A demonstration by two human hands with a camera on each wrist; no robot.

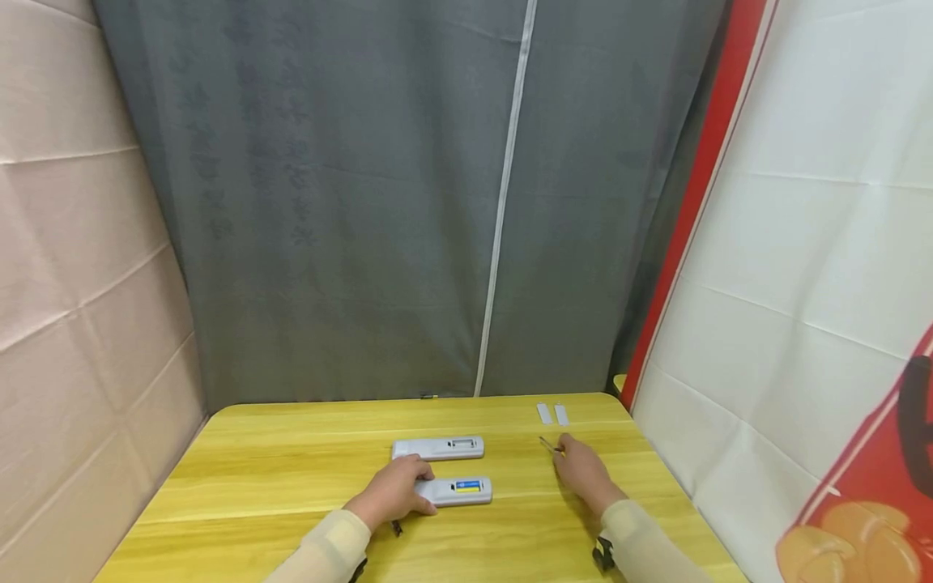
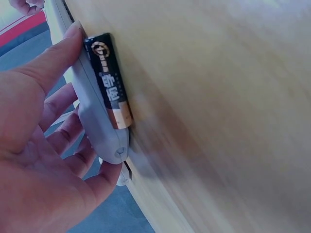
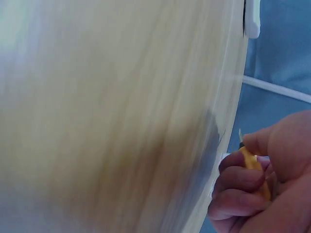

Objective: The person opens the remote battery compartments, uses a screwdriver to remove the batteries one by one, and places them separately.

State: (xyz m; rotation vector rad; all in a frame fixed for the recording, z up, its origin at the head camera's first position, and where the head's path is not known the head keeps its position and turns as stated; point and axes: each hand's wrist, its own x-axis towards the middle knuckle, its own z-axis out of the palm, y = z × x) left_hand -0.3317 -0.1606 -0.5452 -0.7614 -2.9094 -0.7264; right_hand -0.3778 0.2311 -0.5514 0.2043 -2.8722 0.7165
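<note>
My left hand point(image 1: 397, 490) holds the nearer pale grey remote control point(image 1: 437, 492) by its left end, thumb on the near side and fingers along the far side. A blue-and-yellow battery point(image 1: 468, 486) sits in its uncovered compartment. Beside that remote, on the table, lies a black-and-copper battery point(image 2: 108, 80). A second remote point(image 1: 430, 448), also uncovered, lies just behind. To the right, my right hand point(image 1: 581, 471) grips a slim tool point(image 3: 252, 164) with a yellow handle, black collar and thin metal tip; its exact kind is unclear.
Two small pale covers point(image 1: 552, 414) lie side by side near the table's back right. The yellow wood-grain table point(image 1: 291, 461) ends at a grey curtain point(image 1: 350, 243). White cloth walls flank it, the right one point(image 1: 787, 243) edged in red.
</note>
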